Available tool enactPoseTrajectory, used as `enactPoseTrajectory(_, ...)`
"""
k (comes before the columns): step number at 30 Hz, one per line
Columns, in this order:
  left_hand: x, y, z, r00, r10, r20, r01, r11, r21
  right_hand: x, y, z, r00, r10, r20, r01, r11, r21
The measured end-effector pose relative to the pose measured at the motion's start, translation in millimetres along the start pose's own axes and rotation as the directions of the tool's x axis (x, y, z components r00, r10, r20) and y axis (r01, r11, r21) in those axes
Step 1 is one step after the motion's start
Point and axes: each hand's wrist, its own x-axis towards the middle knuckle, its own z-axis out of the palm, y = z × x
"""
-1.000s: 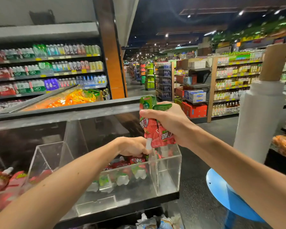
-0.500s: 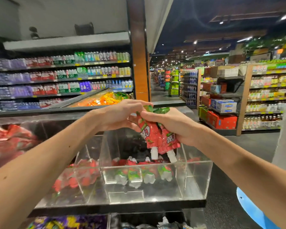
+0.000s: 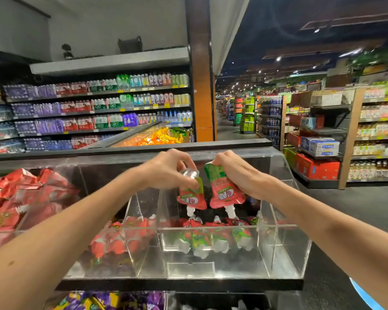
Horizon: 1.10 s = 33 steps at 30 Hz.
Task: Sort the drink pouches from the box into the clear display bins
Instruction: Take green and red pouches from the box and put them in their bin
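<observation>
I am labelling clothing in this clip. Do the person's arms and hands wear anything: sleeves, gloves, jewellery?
No. The left forearm and right forearm are bare, no sleeve in view. The left hand and right hand show no glove, ring or watch.

Pretty dim store overall: dark ceiling, just small spotlights (image 3: 278,58) way back. The bottle shelves (image 3: 99,104) on the left are lit brightest. White glare streaks the clear display bin (image 3: 233,271) along its front bottom. Fisheye bends the pillar (image 3: 199,74) and edges. Right-side shelves (image 3: 379,121) are blurry; left drink pouch (image 3: 192,194) smeared, right drink pouch (image 3: 225,191) crisper. Forearms (image 3: 54,253) go soft near the bottom corners.
</observation>
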Motion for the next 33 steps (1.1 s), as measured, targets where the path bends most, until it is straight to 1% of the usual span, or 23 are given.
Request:
enactPoseTrajectory(2,5.5,-1.7,17.3,0.999,0.026,0.031,-0.031,0.986,0.165,5.5,4.9,2.9,1.000,-0.003,0.001,0.003,0.992,-0.128)
enactPoseTrajectory(4,12.6,-6.6,36.2,0.996,0.075,0.046,-0.085,0.957,0.276,9.0,11.5,6.2,1.000,-0.015,0.005,0.016,0.962,-0.274)
enactPoseTrajectory(6,19.6,-14.0,51.9,0.990,0.113,0.087,-0.138,0.909,0.393,13.1,18.3,7.6,0.999,-0.029,0.026,0.037,0.928,-0.370)
enactPoseTrajectory(9,30.0,-24.8,66.1,0.982,0.076,0.173,-0.161,0.815,0.556,21.2,30.3,8.1,0.998,-0.024,0.062,0.050,0.885,-0.462)
enactPoseTrajectory(12,38.9,-26.8,79.0,0.958,0.042,0.282,-0.229,0.702,0.674,26.9,39.4,11.0,0.997,-0.027,0.068,0.061,0.825,-0.563)
enactPoseTrajectory(13,40.7,-25.8,83.6,0.949,0.007,0.316,-0.234,0.688,0.687,27.8,42.2,12.4,0.997,-0.028,0.070,0.064,0.812,-0.580)
enactPoseTrajectory(15,44.0,-25.7,91.6,0.927,-0.071,0.369,-0.218,0.697,0.683,30.0,48.8,17.0,0.995,-0.011,0.098,0.069,0.792,-0.606)
enactPoseTrajectory(18,50.0,-27.7,97.2,0.888,-0.185,0.422,-0.133,0.774,0.619,32.9,58.6,27.1,0.981,0.039,0.188,0.096,0.746,-0.659)
enactPoseTrajectory(20,52.9,-28.1,99.5,0.870,-0.224,0.439,-0.101,0.791,0.603,36.3,64.3,33.9,0.969,0.058,0.241,0.130,0.708,-0.694)
enactPoseTrajectory(22,53.6,-27.2,105.5,0.867,-0.222,0.446,-0.129,0.765,0.631,38.5,65.2,38.4,0.960,0.083,0.269,0.142,0.684,-0.716)
enactPoseTrajectory(25,54.1,-24.9,115.6,0.886,-0.197,0.420,-0.169,0.706,0.688,40.3,66.1,41.1,0.951,0.118,0.287,0.144,0.652,-0.744)
enactPoseTrajectory(27,55.5,-24.0,115.3,0.884,-0.195,0.424,-0.192,0.676,0.711,40.4,68.3,40.9,0.948,0.137,0.286,0.138,0.633,-0.761)
enactPoseTrajectory(29,57.7,-26.9,113.7,0.886,-0.187,0.425,-0.210,0.655,0.726,41.8,69.0,39.9,0.948,0.161,0.276,0.131,0.593,-0.794)
enactPoseTrajectory(33,63.3,-32.4,113.2,0.899,-0.183,0.399,-0.231,0.575,0.785,38.5,65.1,36.2,0.944,0.192,0.269,0.124,0.549,-0.827)
